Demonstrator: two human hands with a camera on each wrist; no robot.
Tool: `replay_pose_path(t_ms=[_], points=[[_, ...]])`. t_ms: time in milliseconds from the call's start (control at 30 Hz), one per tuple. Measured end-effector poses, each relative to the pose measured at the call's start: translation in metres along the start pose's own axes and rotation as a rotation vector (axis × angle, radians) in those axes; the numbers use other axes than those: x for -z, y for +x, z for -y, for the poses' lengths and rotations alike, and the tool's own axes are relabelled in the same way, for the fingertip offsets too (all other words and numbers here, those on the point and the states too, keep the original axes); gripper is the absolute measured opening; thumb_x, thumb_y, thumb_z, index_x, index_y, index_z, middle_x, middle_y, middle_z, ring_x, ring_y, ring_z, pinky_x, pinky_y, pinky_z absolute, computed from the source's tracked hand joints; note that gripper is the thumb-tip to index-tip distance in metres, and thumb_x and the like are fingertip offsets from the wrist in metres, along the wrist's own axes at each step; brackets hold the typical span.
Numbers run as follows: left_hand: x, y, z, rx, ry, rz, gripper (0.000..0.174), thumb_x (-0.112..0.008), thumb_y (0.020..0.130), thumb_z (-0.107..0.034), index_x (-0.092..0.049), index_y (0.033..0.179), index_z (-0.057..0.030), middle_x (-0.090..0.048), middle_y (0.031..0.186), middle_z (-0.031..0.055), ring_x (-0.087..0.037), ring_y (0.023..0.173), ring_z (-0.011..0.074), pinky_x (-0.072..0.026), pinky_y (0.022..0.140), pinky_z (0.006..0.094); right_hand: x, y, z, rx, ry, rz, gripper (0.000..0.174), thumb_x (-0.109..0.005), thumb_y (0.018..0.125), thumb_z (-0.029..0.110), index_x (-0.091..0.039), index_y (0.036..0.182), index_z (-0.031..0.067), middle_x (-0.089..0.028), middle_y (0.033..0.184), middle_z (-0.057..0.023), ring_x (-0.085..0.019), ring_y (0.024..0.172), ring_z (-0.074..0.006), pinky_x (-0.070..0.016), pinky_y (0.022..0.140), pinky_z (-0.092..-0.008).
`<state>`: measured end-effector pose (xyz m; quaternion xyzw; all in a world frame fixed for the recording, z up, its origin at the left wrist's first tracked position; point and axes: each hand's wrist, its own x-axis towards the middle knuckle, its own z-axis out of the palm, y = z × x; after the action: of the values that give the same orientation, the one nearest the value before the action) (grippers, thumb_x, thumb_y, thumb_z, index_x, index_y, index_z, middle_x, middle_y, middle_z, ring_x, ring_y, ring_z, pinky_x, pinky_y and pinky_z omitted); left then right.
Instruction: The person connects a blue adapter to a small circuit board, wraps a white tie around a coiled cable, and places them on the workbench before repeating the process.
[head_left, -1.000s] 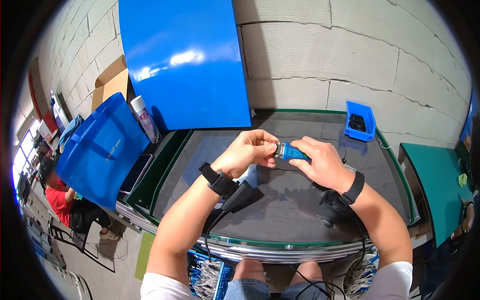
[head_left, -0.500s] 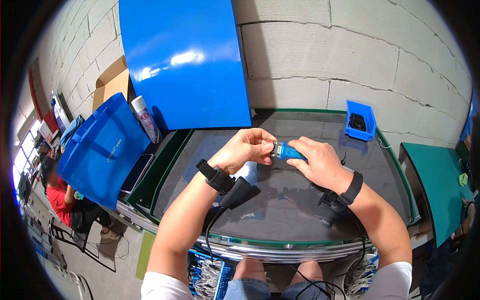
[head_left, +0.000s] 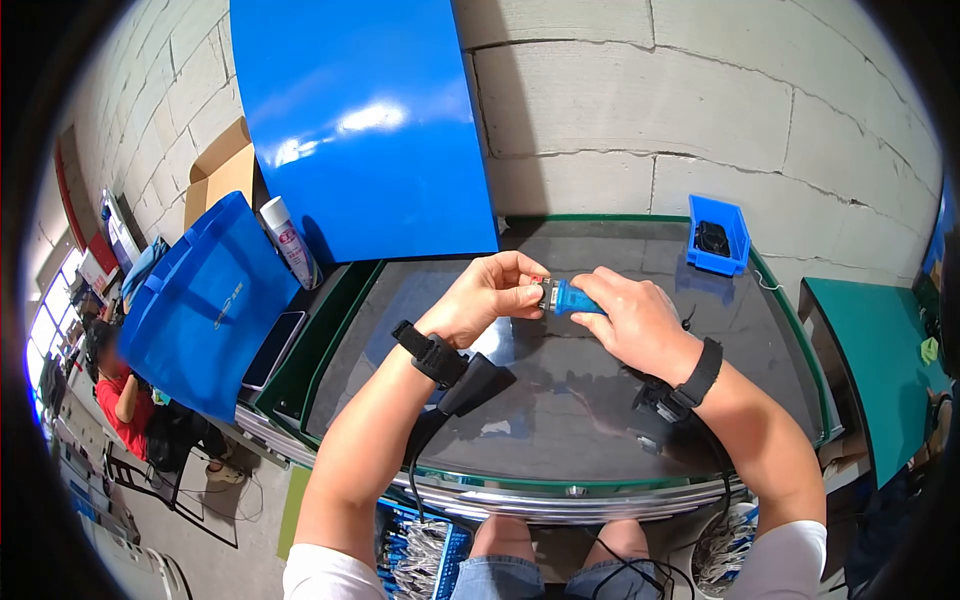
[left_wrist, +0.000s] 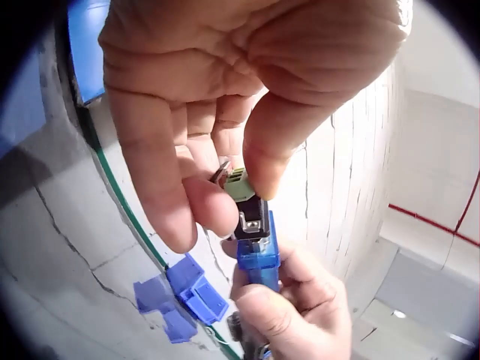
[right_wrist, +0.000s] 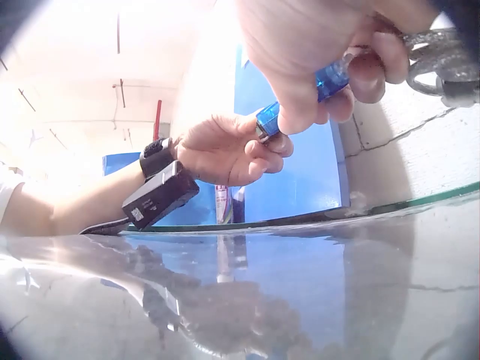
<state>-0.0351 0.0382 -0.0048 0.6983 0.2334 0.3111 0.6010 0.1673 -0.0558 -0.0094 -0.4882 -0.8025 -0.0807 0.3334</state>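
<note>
Both hands meet above the dark tabletop (head_left: 560, 400). My left hand (head_left: 488, 297) pinches a small black connector with a green terminal block (left_wrist: 241, 186) between thumb and fingers. My right hand (head_left: 640, 315) grips a translucent blue cable plug (head_left: 575, 298) from behind, thumb along its side. The plug's metal end faces the black connector, and in the left wrist view the two are lined up end to end, right against each other. A clear-jacketed cable (right_wrist: 442, 64) is bunched behind the right hand in the right wrist view.
A blue bin (head_left: 719, 240) with black items stands at the back right. On the left are a blue bag (head_left: 205, 300), a spray can (head_left: 290, 245) and a phone-like slab (head_left: 274, 350). Below the front edge, a blue basket (head_left: 458, 555) holds cables. A seated person (head_left: 125, 400) is further left.
The blue plug has turned a little in the right hand, hiding the green spot on it. Both hands stay together in about the same place; the head view has shifted slightly.
</note>
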Motion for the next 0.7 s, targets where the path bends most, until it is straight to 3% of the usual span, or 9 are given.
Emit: replay_pose_path(t_ms=[233, 700], points=[[-0.007, -0.001, 0.002, -0.080, -0.064, 0.015, 0.023, -0.067, 0.084, -0.011, -0.057, 0.103, -0.0030, -0.059, 0.090, 0.0014, -0.061, 0.083, 0.0117, -0.0535, 0.079, 0.0282, 0.000, -0.002, -0.007, 0.032, 0.096, -0.040, 0.030, -0.067, 0.079, 0.023, -0.057, 0.102, 0.0066, -0.060, 0.088, -0.0114, -0.060, 0.076, -0.0350, -0.0480, 0.065, -0.0442], [-0.014, -0.001, -0.003, -0.113, -0.083, -0.098, 0.016, -0.066, 0.084, -0.007, -0.058, 0.097, -0.0030, -0.062, 0.090, 0.0052, -0.062, 0.081, 0.0129, -0.0533, 0.077, 0.0272, -0.003, 0.000, -0.004, -0.012, 0.171, -0.083, 0.030, -0.067, 0.081, 0.016, -0.053, 0.101, 0.0000, -0.060, 0.092, -0.0168, -0.059, 0.080, -0.0373, -0.0467, 0.066, -0.0399]])
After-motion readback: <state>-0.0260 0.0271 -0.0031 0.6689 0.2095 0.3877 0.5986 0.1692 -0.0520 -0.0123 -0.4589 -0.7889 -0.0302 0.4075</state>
